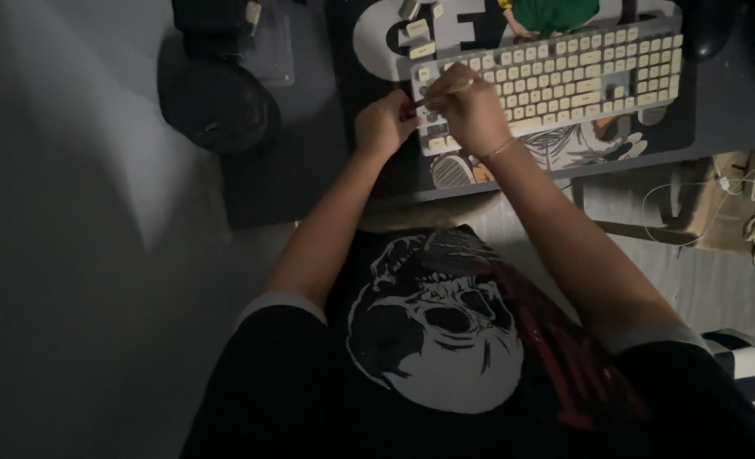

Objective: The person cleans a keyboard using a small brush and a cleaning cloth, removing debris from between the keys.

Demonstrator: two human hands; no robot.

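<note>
Both hands, left hand (383, 125) and right hand (465, 109), pinch small tool (418, 103) over keyboard (564, 76); headphones (217, 102) lie leftward.

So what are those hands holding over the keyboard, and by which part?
The right hand pinches a thin stick-like tool at its lower end; the left hand touches its tip.

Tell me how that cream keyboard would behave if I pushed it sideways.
The keyboard looks stiff and flat, so it would probably slide as one piece rather than tip. The printed desk mat beneath may add drag. Loose keycaps lying above it could scatter if bumped.
</note>
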